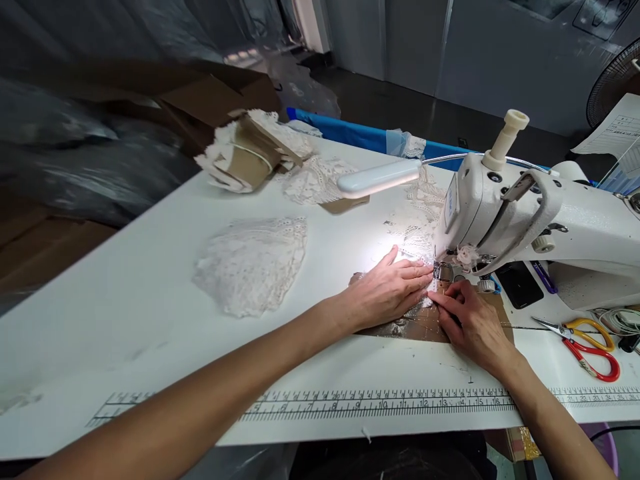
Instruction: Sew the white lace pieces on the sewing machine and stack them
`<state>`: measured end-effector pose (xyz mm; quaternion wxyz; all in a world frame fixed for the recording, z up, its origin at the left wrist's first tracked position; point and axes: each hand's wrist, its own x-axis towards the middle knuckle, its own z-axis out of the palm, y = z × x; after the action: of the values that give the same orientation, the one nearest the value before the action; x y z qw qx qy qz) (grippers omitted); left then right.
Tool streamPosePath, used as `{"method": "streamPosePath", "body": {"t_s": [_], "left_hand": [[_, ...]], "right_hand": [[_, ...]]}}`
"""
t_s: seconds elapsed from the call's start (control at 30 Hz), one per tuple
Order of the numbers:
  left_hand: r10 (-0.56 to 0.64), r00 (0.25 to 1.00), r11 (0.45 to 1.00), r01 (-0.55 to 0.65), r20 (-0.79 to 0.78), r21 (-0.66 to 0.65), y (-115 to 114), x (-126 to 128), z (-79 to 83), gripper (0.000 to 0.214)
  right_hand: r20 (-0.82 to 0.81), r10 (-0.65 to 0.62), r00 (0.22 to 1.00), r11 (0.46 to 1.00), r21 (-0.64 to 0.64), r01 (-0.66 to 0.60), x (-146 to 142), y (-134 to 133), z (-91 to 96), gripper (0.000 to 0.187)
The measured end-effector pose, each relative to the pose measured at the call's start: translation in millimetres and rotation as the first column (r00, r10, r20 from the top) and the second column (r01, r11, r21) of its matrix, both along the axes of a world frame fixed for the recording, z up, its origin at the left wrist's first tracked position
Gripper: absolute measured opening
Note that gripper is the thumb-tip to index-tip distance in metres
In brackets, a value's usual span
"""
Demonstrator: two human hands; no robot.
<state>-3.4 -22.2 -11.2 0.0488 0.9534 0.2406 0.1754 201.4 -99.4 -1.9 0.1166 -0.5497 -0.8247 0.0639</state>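
Observation:
A white sewing machine (500, 207) stands on the right of the table, its lit needle area over a strip of white lace (426, 299). My left hand (393, 288) lies flat on the lace and the brown tape-covered patch (425, 328), its fingertips beside the presser foot (442, 271). Just in front of the foot, my right hand (467, 319) has its fingers bent and pinches the near edge of the lace. More lace (423, 213) spreads out behind the needle. The fingers partly hide the lace between both hands.
A white lace piece (253, 267) lies left of my hands. Farther back are a lace bundle with cardboard (250, 157) and a white lamp (380, 179). Scissors (583, 340), a phone (520, 283) and a purple pen (544, 277) lie at right. A printed ruler (380, 405) runs along the front edge.

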Motion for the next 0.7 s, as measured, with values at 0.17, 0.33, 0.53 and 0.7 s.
{"method": "streamPosePath", "body": {"t_s": [0.17, 0.33, 0.53, 0.7], "left_hand": [[0.051, 0.997, 0.995, -0.047, -0.052, 0.082, 0, 3, -0.5, 0.038], [0.128, 0.987, 0.979, -0.111, -0.094, 0.168, -1, 10, 2.0, 0.036], [0.155, 0.988, 0.959, -0.144, -0.026, 0.245, 1, 14, -2.0, 0.037], [0.193, 0.979, 0.934, -0.205, 0.07, 0.293, -1, 11, -0.3, 0.032]], "right_hand": [[0.064, -0.025, 0.998, 0.999, -0.04, 0.028, -3, 2, 4.2, 0.037], [0.121, -0.044, 0.992, 0.994, -0.093, 0.056, -4, 8, 6.0, 0.039], [-0.044, -0.021, 0.999, 1.0, -0.023, 0.02, 5, 12, -4.1, 0.037], [-0.346, -0.053, 0.937, 0.998, -0.06, 0.034, 23, 11, -4.2, 0.033]]}}
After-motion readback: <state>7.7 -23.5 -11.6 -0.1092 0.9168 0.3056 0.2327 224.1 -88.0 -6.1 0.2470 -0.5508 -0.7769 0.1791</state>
